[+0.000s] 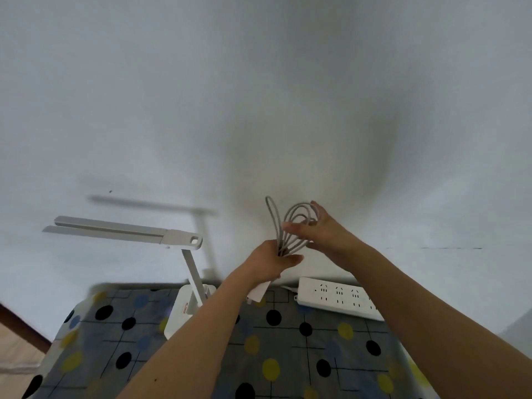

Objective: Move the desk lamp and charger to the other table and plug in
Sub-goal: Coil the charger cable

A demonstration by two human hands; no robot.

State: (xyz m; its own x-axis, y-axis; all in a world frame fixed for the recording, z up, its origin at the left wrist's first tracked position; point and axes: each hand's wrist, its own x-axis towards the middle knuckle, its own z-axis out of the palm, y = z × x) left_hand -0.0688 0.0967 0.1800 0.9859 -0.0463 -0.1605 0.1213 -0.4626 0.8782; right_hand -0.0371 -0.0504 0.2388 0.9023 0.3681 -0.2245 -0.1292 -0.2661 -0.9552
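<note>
A white desk lamp point(184, 305) stands on the table point(288, 355), left of my arms, its long flat head point(121, 230) pointing left. My left hand point(270, 262) is raised above the table and shut on a white charger brick point(259, 293) together with the base of its coiled grey cable point(290, 226). My right hand point(319, 228) pinches the cable loops from the right. A white power strip point(336, 296) lies at the back right of the table, against the wall.
The table carries a grey cloth with black, yellow and blue dots. A white wall rises directly behind it. At lower left a brown wooden edge point(23, 323) shows beside the table.
</note>
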